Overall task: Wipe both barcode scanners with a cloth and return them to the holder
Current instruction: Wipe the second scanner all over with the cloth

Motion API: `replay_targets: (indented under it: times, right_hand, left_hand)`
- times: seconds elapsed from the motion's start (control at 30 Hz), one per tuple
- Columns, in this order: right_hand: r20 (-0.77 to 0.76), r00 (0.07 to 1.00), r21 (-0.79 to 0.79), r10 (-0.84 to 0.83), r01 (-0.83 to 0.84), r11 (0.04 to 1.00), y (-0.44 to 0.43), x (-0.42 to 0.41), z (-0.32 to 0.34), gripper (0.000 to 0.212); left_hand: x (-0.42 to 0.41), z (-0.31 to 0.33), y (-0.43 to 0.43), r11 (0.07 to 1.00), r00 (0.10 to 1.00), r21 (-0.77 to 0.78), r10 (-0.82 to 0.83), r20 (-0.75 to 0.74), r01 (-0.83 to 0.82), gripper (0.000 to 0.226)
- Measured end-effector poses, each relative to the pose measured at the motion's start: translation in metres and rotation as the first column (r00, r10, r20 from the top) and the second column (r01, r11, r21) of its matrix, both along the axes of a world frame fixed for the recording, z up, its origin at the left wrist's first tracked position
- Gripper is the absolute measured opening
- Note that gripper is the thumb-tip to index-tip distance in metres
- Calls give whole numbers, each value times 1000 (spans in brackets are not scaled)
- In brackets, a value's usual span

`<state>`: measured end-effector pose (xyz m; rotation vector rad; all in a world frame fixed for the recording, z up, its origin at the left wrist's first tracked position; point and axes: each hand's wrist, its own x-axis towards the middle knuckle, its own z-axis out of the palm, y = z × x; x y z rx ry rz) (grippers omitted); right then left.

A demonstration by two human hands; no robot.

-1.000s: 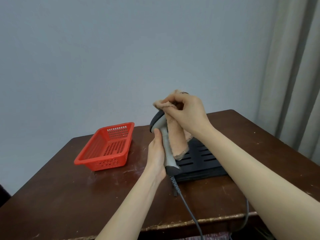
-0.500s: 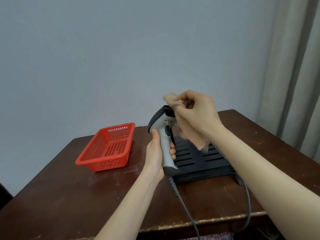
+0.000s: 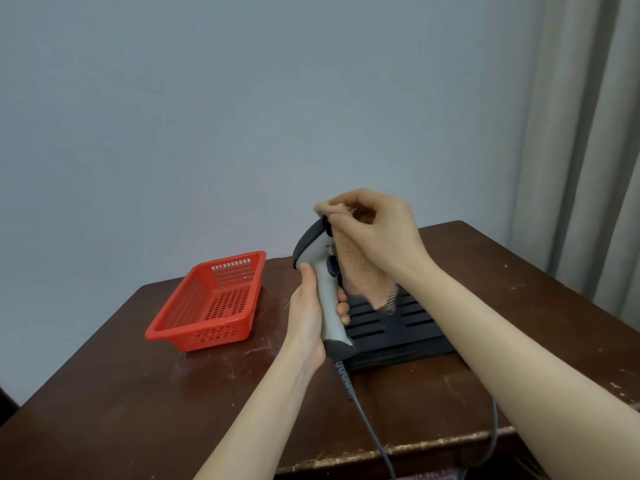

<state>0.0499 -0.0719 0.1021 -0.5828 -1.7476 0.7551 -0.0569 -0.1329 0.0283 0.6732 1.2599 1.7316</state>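
One scanner, right of the basket: left hand grips its handle; right hand, pinching cloth, should rub gently.

soft even light, slight blur

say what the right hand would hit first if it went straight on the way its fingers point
Probably the scanner, at its head: the right hand points leftward, and the cloth it pinches seems to touch it, though depth is unclear.
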Motion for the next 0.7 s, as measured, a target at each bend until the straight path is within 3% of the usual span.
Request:
replay_targets:
  times: [0.07,0.2,0.4,0.57,0.7]
  right_hand:
    - [1,999,26,44,-44,999,-2,-6,-2,9]
    - [52,996,13,-79,78,997,10,-7,-4,8]
    - [274,928,0,-253,263,965,31,4,-11,14]
    - [38,988,-37,-150,151,988,19,3,-4,8]
    - [110,984,-29,-142,146,989,16,-6,-7,8]
  left_hand:
    - [1,-2,2,999,998,-10,35,-51,-36,58]
    - [2,-3,-2,1000,1000,8,8,0,-8,61]
    - [-2,-3,-4,999,998,40,5,61,-7,57]
    - [-3,2,-5,999,997,33,-16,78,13,58]
    - [-1,-3,-2,999,995,47,-7,102,3,62]
